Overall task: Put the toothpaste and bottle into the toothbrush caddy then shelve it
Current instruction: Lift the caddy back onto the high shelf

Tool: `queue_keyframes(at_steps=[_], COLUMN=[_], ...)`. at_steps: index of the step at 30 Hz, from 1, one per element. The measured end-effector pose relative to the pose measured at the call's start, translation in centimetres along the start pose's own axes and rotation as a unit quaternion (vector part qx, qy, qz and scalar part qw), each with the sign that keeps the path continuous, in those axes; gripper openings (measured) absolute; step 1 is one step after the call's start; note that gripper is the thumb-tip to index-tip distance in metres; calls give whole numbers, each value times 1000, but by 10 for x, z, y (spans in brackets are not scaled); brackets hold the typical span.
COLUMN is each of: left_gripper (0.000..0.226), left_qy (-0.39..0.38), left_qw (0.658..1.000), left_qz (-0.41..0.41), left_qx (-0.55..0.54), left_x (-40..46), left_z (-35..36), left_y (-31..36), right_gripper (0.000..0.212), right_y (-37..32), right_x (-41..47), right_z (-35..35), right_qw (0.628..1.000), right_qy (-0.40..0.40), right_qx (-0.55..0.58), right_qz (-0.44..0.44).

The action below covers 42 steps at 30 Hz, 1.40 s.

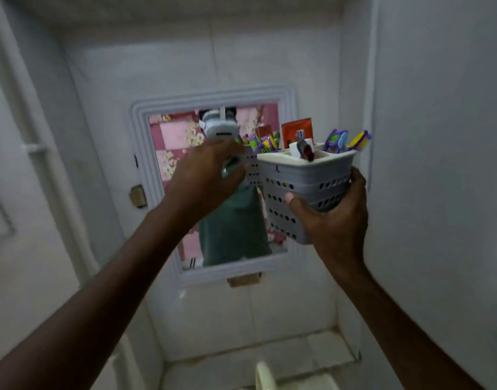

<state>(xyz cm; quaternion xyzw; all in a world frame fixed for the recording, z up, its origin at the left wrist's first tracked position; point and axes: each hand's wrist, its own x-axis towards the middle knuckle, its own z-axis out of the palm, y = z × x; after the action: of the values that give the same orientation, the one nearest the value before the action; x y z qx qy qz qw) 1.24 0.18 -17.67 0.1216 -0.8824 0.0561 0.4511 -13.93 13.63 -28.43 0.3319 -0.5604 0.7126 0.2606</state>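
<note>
Both bare forearms reach up from the bottom edge toward a white-framed wall mirror [286, 114]. At about four o'clock from the mirror's centre, the right hand [330, 218] is clamped on the underside and near wall of the grey perforated plastic toothbrush caddy [306, 178], thumb pressed on its front face, fingers wrapped round its far side. Held tilted, the caddy carries purple-and-yellow toothbrush packs [337, 140], an orange-red carton [297, 129], probably the toothpaste, and a small white-capped bottle [298, 149] standing in a middle compartment. At nine o'clock from the caddy, the left hand [205, 175] is curled with its back to the camera; a pale green object shows at its edge, but I cannot tell whether the fingers grip it or the caddy's reflected side.

Loading looks finished, so shelving remains, and no shelf is visible. The tilt is the main risk: tipping further toward the camera could slide the bottle or the tall packs out. A one-handed grip low on slick plastic could slip while lifting. Misjudging depth against the mirror could knock the caddy into the glass.
</note>
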Motion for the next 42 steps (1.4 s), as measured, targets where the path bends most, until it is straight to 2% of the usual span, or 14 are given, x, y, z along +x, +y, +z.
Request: queue_keyframes(at_steps=[9, 14, 18, 23, 30, 37, 42], left_gripper=[41, 53, 67, 79, 75, 75, 75], left_qy=[167, 133, 83, 73, 114, 129, 156], left_qw=[983, 979, 973, 958, 958, 961, 957], left_qz=[35, 41, 25, 8, 23, 19, 20], left_qx=[71, 149, 213, 277, 263, 243, 243], left_x=[99, 153, 184, 207, 212, 213, 215], left_z=[-95, -107, -95, -72, -58, -56, -49], left_y=[13, 6, -4, -21, -37, -39, -39], right_gripper=[99, 89, 96, 101, 103, 102, 116], right_y=[-99, -142, -166, -184, -186, -156, -136], right_x=[120, 174, 211, 255, 314, 358, 365], right_z=[2, 2, 16, 43, 86, 115, 133], right_qw=[994, 989, 982, 973, 968, 978, 974], right_qy=[74, 104, 132, 165, 200, 169, 152], right_qx=[17, 13, -7, -25, -40, -82, -142], right_qz=[-84, -109, -135, -159, -148, -96, -89])
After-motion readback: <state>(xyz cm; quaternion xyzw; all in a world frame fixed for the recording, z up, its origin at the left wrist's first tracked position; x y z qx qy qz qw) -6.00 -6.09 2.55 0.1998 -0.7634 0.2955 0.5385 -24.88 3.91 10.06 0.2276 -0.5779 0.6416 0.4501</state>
